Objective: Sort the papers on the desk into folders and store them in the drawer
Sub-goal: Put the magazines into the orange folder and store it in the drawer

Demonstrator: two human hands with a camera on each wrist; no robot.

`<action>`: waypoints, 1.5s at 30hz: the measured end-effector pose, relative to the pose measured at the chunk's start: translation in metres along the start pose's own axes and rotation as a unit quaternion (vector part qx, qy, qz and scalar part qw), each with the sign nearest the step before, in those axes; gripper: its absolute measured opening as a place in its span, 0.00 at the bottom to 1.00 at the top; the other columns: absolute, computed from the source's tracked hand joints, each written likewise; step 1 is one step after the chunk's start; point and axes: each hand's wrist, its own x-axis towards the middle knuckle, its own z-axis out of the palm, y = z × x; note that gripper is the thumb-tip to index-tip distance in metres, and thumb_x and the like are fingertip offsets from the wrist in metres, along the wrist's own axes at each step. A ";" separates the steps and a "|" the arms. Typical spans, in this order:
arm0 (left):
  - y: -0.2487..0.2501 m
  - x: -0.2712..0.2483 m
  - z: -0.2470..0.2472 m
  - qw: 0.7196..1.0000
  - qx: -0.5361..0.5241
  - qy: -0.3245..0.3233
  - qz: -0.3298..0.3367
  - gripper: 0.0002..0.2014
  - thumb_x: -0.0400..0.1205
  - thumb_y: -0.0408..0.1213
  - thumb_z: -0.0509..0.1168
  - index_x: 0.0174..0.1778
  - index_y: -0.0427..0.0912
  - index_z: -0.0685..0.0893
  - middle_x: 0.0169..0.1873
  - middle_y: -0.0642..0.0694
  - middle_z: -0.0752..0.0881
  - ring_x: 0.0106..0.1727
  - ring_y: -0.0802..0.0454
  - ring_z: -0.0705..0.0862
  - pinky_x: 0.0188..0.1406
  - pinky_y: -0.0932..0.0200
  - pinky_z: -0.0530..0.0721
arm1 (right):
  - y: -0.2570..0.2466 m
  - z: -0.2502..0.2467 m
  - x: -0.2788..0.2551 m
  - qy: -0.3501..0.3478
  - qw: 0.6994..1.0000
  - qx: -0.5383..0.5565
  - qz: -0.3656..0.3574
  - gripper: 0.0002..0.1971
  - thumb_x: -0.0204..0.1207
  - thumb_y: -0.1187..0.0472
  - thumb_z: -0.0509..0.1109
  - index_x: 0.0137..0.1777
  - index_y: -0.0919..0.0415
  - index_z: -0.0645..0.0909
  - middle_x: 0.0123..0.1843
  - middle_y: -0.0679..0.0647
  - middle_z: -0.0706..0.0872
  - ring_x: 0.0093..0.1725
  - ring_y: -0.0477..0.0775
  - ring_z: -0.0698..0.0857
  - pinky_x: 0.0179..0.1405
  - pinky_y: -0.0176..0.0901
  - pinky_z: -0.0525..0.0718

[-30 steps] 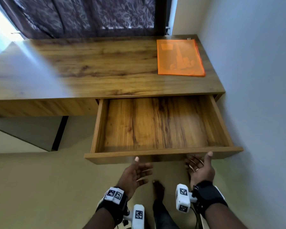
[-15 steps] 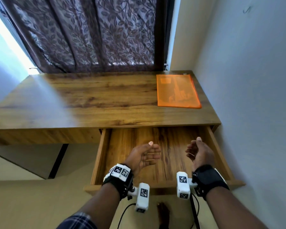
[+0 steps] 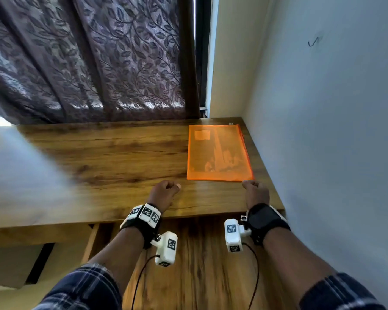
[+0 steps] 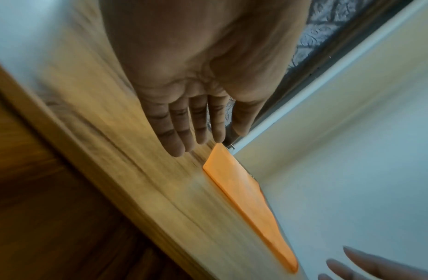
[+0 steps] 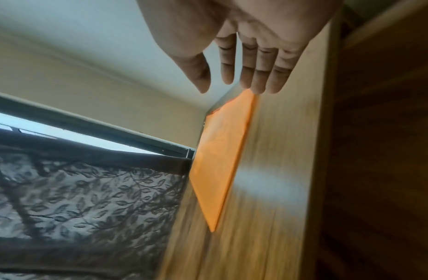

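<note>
An orange translucent folder (image 3: 218, 153) with papers inside lies flat at the back right of the wooden desk (image 3: 99, 157). Below the desk's front edge the drawer (image 3: 199, 265) stands pulled out, and its visible part holds nothing. My left hand (image 3: 166, 191) hovers over the desk just left of the folder's near edge, fingers (image 4: 184, 132) straight and empty. My right hand (image 3: 253, 191) reaches to the folder's near right corner. Its straight fingers (image 5: 256, 75) are at the folder (image 5: 220, 161) corner; contact cannot be told. The folder (image 4: 244, 199) is also seen edge-on in the left wrist view.
The desk fits into a corner, with a pale wall (image 3: 323, 130) close on the right and a dark leaf-patterned curtain (image 3: 87, 63) behind it. A grey unit (image 3: 9, 265) stands under the desk at the left. The left part of the desktop reflects bright window light.
Both hands have risen from over the open drawer and moved forward onto the desktop, up to the folder's near edge. The head view has tilted upward.
</note>
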 end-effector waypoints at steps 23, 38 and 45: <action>0.011 0.046 0.046 0.927 0.340 -0.118 0.106 0.19 0.83 0.47 0.66 0.69 0.46 0.81 0.67 0.44 0.84 0.68 0.46 0.80 0.70 0.50 0.79 | -0.015 0.019 0.084 -0.040 0.979 -0.201 -0.006 0.11 0.71 0.54 0.77 0.46 0.61 0.85 0.43 0.59 0.88 0.43 0.64 0.86 0.43 0.49 0.84; -0.020 -0.069 0.037 0.916 0.269 -0.276 0.109 0.21 0.85 0.48 0.65 0.73 0.47 0.77 0.65 0.46 0.86 0.65 0.49 0.83 0.66 0.56 0.79 | 0.074 0.010 -0.045 -0.016 0.993 0.013 0.119 0.06 0.69 0.65 0.77 0.42 0.60 0.82 0.49 0.66 0.89 0.49 0.67 0.88 0.57 0.73 0.86; -0.034 -0.050 -0.025 0.961 0.258 -0.054 0.079 0.19 0.79 0.51 0.69 0.63 0.49 0.84 0.65 0.46 0.84 0.64 0.46 0.83 0.62 0.53 0.81 | 0.063 -0.038 -0.095 -0.046 0.987 0.049 0.149 0.07 0.75 0.78 0.66 0.50 0.71 0.82 0.46 0.70 0.87 0.43 0.65 0.85 0.43 0.60 0.87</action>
